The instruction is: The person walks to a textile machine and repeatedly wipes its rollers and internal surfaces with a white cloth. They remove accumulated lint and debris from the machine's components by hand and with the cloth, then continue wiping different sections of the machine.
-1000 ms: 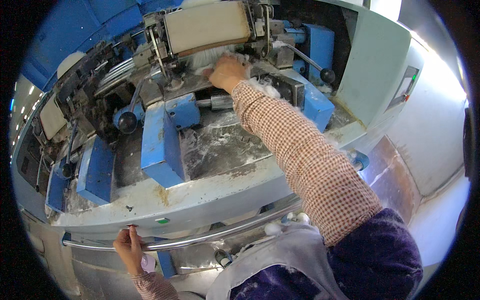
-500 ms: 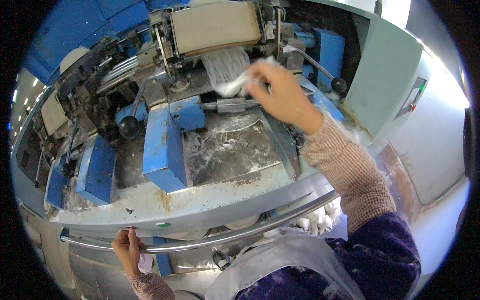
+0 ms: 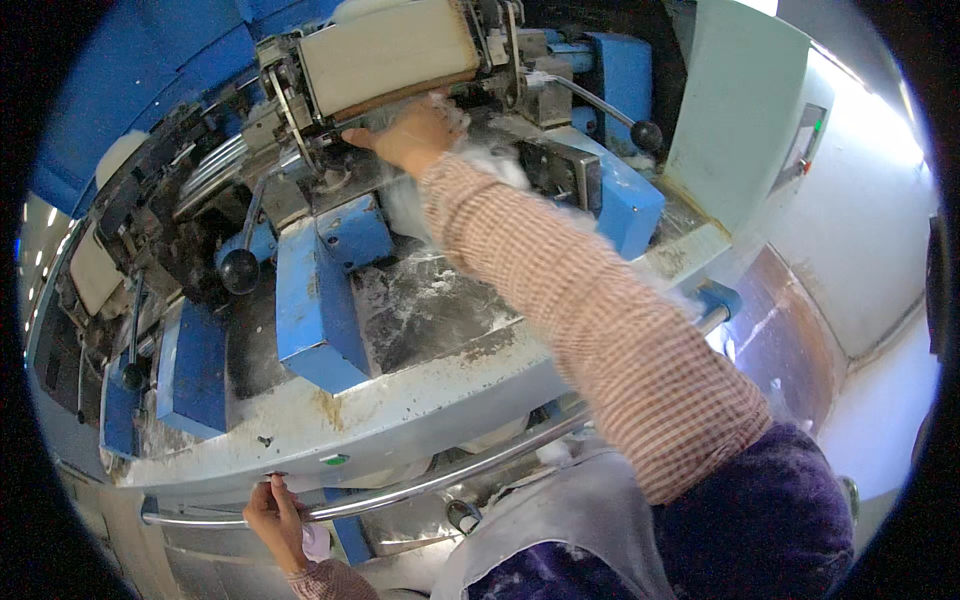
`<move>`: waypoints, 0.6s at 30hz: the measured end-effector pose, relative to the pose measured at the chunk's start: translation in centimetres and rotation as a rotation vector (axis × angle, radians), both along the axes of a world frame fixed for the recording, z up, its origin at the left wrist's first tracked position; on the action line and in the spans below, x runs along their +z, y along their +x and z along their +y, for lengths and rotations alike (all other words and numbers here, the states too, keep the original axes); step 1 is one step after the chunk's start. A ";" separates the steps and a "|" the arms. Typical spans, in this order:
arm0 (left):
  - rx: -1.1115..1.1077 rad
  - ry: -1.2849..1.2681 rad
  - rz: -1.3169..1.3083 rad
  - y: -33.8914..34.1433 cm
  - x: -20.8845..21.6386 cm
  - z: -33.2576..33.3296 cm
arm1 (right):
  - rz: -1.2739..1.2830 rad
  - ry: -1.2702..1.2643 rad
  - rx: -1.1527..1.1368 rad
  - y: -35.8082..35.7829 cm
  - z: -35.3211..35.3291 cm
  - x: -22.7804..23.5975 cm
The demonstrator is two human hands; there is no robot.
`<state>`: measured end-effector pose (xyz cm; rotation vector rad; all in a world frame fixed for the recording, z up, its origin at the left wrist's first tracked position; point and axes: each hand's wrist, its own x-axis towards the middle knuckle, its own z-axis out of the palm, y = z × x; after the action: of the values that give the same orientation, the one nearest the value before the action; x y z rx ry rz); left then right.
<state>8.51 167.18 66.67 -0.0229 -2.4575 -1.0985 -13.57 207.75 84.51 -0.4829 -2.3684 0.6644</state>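
My right hand (image 3: 415, 138) reaches in under the cream panel (image 3: 390, 55) of the blue and grey machine, thumb stretched out to the left and apart from the other fingers, which are partly hidden and blurred. Wispy white fibre web (image 3: 405, 210) hangs below the wrist, and more loose fibre (image 3: 500, 165) lies beside it, behind my forearm. Down at the machine's front edge, my left hand (image 3: 275, 520) is closed, its thumb tip against a small dark button (image 3: 275, 474). Whether its curled fingers hold anything is hidden.
A polished rail (image 3: 440, 488) runs along the front, close to my left hand. Levers with black knobs (image 3: 239, 271) (image 3: 646, 135) flank the panel. Blue housings (image 3: 320, 310) stand on the dusty bed (image 3: 430, 310). A green button (image 3: 334, 460) is on the front edge.
My right hand has moved left and farther in, from holding up the end of the white fibre web to under the panel. My left hand stays at the dark button.
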 end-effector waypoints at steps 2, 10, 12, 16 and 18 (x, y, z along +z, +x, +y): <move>0.032 -0.016 0.020 0.0 -0.3 0.0 | 0.055 -0.037 -0.175 -1.4 -0.5 -0.5; 0.033 -0.013 0.066 0.2 -0.7 0.2 | 0.062 -0.231 -0.060 -3.2 1.0 0.3; 0.045 0.018 0.012 0.2 -0.6 0.4 | 0.127 -0.307 -0.043 -2.6 1.8 0.2; 0.049 0.120 -0.067 0.2 -0.2 0.6 | 0.185 -0.196 -0.035 -2.8 3.6 -0.7; -0.004 0.105 0.010 0.2 -0.1 0.4 | 0.296 -0.131 0.111 -3.7 4.6 -1.5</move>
<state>8.72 167.61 66.58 -0.0016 -2.3883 -1.2246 -17.24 212.34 82.97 -0.2863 -2.0915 0.8825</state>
